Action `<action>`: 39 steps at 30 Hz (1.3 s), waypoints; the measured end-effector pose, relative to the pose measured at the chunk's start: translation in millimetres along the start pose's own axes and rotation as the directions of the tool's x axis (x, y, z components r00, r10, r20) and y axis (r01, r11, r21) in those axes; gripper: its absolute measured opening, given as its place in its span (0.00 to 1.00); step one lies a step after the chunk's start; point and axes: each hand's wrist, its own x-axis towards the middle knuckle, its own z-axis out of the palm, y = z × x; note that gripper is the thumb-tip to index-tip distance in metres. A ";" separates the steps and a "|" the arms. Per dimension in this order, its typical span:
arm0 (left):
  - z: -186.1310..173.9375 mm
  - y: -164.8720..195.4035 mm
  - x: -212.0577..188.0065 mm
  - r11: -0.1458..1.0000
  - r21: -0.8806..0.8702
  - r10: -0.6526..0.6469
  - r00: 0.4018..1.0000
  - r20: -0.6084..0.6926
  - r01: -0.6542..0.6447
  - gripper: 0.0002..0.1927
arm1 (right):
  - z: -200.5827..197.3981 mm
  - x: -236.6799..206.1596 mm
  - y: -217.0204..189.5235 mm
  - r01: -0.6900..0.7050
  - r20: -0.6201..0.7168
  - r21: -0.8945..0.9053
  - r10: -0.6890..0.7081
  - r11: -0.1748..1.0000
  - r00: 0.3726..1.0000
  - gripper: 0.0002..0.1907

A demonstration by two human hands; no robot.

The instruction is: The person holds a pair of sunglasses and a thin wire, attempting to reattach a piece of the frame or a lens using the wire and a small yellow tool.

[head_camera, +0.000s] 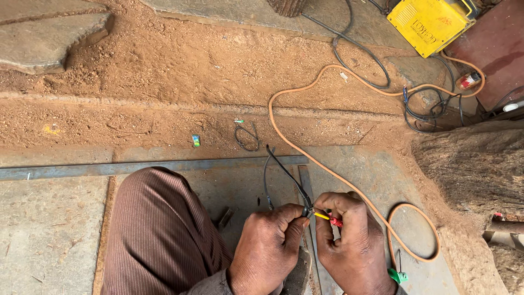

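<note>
Two bare hands meet low in the view, above a concrete slab. The left hand is closed, pinching the end of one black cable between thumb and fingers. The right hand is closed too, gripping two thin inner wires, one yellow wire and one red wire, where they leave the cable. One orange hose loops across the dirt toward one yellow machine.

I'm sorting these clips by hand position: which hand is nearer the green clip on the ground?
Right. The right hand is just up and left of the green clip; the left hand sits farther left, beyond the right one.
</note>
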 end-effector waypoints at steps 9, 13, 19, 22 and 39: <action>0.1 1.4 0.3 0.995 0.094 0.025 1.000 0.010 -0.026 0.05 | 1.3 -0.2 -1.0 -0.122 0.039 0.022 0.121 0.992 0.992 0.22; -1.8 1.6 1.0 0.995 0.065 0.072 0.997 0.014 -0.073 0.06 | 0.8 1.3 -4.1 -0.131 0.030 0.168 0.128 0.977 0.991 0.22; -0.6 -0.6 1.1 0.999 0.032 -0.004 0.999 0.049 0.003 0.06 | -3.5 3.8 -3.5 -0.079 0.034 0.086 0.076 0.993 0.997 0.19; 1.1 -0.5 -0.7 0.997 0.060 0.049 0.999 0.019 -0.050 0.06 | -3.5 2.8 -2.6 -0.161 0.067 0.070 0.157 0.984 0.985 0.20; -0.5 1.5 -2.0 0.995 0.104 -0.002 0.998 0.056 -0.004 0.08 | -10.1 6.0 -2.6 -0.147 0.097 0.164 0.132 0.975 0.986 0.18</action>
